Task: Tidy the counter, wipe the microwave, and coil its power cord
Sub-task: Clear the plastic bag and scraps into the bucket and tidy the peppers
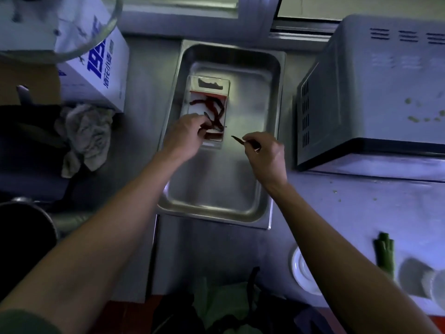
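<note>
Two hands: gathering dried chillies [212, 109] to tidy.
Left hand [185, 133]: fingertips pinching chillies inside clear box [225, 92].
Right hand [265, 153]: fingers pinching one chilli [238, 139], bringing it boxward.

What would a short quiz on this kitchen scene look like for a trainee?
1. True or false: the clear box of dried chilies sits inside the steel tray.
2. Which hand pinches a single chili: A left hand, B right hand?
3. Fill in: the crumpled rag lies to the ___ of the tray.

Key: 1 true; 2 B; 3 left.
</note>
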Action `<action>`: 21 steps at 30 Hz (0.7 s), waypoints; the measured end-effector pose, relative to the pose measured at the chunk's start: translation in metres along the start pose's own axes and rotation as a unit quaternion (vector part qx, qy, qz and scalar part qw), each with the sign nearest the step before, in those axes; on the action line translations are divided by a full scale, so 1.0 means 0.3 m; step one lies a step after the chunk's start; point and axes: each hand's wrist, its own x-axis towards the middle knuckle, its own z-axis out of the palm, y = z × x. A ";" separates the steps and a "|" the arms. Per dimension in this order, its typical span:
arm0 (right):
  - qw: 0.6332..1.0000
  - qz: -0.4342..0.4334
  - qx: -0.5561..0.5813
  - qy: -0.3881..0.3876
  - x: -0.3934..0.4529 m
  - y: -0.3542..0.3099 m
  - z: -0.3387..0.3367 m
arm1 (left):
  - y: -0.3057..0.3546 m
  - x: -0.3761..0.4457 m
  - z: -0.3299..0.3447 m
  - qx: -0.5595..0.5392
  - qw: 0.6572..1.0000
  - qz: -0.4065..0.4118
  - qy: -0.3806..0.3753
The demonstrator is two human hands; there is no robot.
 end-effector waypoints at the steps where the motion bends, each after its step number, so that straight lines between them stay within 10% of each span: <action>1: 1.000 0.004 -0.001 0.001 0.012 -0.004 0.014 | -0.014 0.025 -0.004 0.008 1.000 0.014 -0.002; 21: 0.996 0.013 -0.033 -0.084 0.277 -0.040 0.279 | -0.235 0.116 0.015 0.018 0.998 0.065 0.008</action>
